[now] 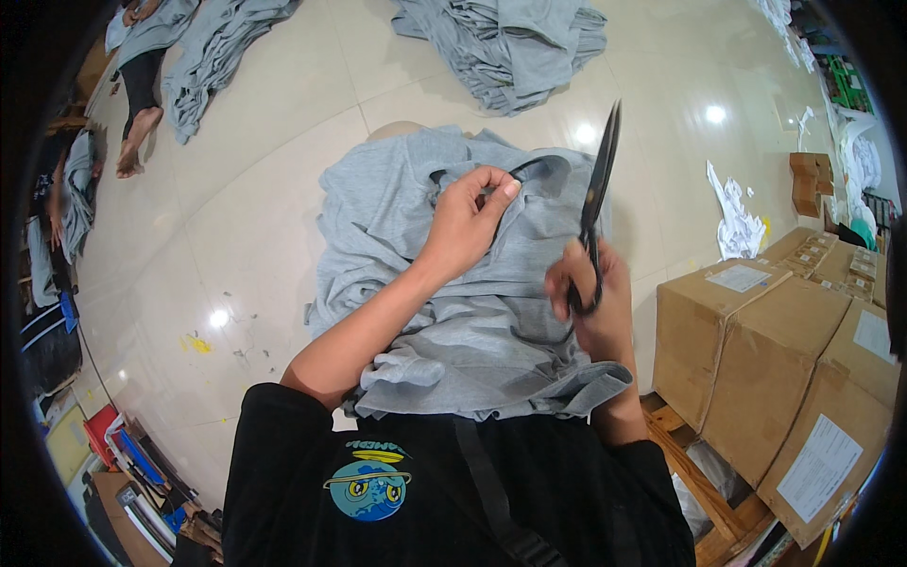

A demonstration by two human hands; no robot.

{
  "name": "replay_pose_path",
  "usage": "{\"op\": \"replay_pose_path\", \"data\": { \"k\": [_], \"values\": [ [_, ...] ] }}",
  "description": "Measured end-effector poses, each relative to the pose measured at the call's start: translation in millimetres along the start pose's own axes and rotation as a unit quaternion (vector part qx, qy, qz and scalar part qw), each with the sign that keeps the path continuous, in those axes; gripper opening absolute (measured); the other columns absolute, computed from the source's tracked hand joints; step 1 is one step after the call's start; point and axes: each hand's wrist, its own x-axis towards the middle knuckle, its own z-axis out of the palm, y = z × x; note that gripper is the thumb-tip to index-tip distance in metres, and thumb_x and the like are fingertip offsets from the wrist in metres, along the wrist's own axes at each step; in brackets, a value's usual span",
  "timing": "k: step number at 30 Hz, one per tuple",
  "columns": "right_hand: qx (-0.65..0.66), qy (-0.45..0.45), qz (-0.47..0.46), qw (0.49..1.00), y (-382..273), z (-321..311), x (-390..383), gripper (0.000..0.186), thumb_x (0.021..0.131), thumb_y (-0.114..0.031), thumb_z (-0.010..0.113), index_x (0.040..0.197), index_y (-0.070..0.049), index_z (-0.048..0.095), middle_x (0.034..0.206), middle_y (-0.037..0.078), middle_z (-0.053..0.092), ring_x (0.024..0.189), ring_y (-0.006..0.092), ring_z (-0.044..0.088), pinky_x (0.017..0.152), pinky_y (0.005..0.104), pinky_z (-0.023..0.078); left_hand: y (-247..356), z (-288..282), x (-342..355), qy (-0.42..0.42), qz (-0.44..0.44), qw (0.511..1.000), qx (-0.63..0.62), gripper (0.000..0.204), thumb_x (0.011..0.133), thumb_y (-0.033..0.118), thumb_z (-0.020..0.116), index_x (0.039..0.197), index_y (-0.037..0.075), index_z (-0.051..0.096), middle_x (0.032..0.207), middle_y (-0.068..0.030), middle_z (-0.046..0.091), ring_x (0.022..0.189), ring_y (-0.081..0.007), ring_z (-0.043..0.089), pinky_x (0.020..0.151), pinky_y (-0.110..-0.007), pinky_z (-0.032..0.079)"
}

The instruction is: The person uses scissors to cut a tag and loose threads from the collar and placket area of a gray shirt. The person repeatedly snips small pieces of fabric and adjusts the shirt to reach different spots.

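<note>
Grey shirts [378,203] lie in a loose heap in front of me, the nearest one spread over my lap. With thumb and fingers pinched, my left hand [470,215] grips the neckline of a grey shirt, where a dark band shows along the collar. My right hand [590,288] holds black scissors [595,184] by the handle loops, their blades pointing up and away beside the heap's right edge. The blades look closed together and do not touch the cloth at the collar. My right fingers are slightly blurred.
Cardboard boxes [737,350] tied with string stand on a wooden pallet [704,482] at the right. Another grey clothing pile [515,47] lies on the tiled floor ahead. At far left, a person's bare foot [142,132] rests near more grey garments [213,61]. White scraps [735,213] lie right.
</note>
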Motion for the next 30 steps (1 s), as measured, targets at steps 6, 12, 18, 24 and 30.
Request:
{"op": "replay_pose_path", "data": {
  "k": [6, 12, 18, 24, 30],
  "values": [
    [0.128, -0.155, 0.201, 0.959, -5, -12, -70, 0.039, 0.117, -0.044, 0.066, 0.108, -0.006, 0.064, 0.077, 0.013, 0.072, 0.048, 0.0114, 0.054, 0.044, 0.0251, 0.041, -6, 6, 3, -0.004, -0.007, 0.999, -0.031, 0.024, 0.113, 0.023, 0.075, 0.108, 0.0, 0.075, 0.083, 0.0048, 0.061, 0.078, -0.0055, 0.05, 0.071, -0.027, 0.045],
    [0.18, -0.187, 0.261, 0.93, 2, -20, -75, 0.036, 0.122, -0.039, 0.057, 0.113, -0.005, 0.066, 0.079, 0.016, 0.072, 0.046, 0.0116, 0.051, 0.042, 0.0245, 0.04, -8, 7, 2, 0.008, 0.021, 1.0, -0.001, 0.021, 0.112, 0.02, 0.075, 0.107, -0.001, 0.074, 0.088, 0.0003, 0.064, 0.08, -0.0095, 0.054, 0.074, -0.029, 0.047],
    [0.177, -0.165, 0.281, 0.929, 3, -20, -72, 0.037, 0.122, -0.038, 0.056, 0.112, -0.004, 0.066, 0.079, 0.016, 0.073, 0.046, 0.0114, 0.051, 0.042, 0.0244, 0.04, -8, 8, -1, 0.03, 0.078, 0.995, 0.052, 0.021, 0.111, 0.019, 0.075, 0.108, -0.002, 0.074, 0.099, -0.0068, 0.066, 0.083, -0.0142, 0.061, 0.076, -0.031, 0.05],
    [0.164, -0.163, 0.274, 0.934, 3, -19, -71, 0.039, 0.122, -0.04, 0.057, 0.11, -0.004, 0.066, 0.078, 0.015, 0.072, 0.046, 0.0112, 0.051, 0.041, 0.0243, 0.039, -1, 10, -2, 0.037, 0.106, 0.992, 0.058, 0.018, 0.11, 0.016, 0.076, 0.107, -0.002, 0.074, 0.098, -0.0076, 0.065, 0.083, -0.0157, 0.061, 0.076, -0.032, 0.051],
    [0.105, -0.174, 0.276, 0.94, -9, -11, -65, 0.055, 0.12, -0.045, 0.06, 0.085, -0.004, 0.067, 0.066, 0.006, 0.063, 0.044, 0.007, 0.048, 0.039, 0.0219, 0.035, -4, 12, -3, 0.029, 0.158, 0.983, 0.088, 0.017, 0.11, 0.014, 0.074, 0.108, -0.002, 0.072, 0.104, -0.0115, 0.066, 0.081, -0.0211, 0.062, 0.076, -0.035, 0.052]
  ]
}}
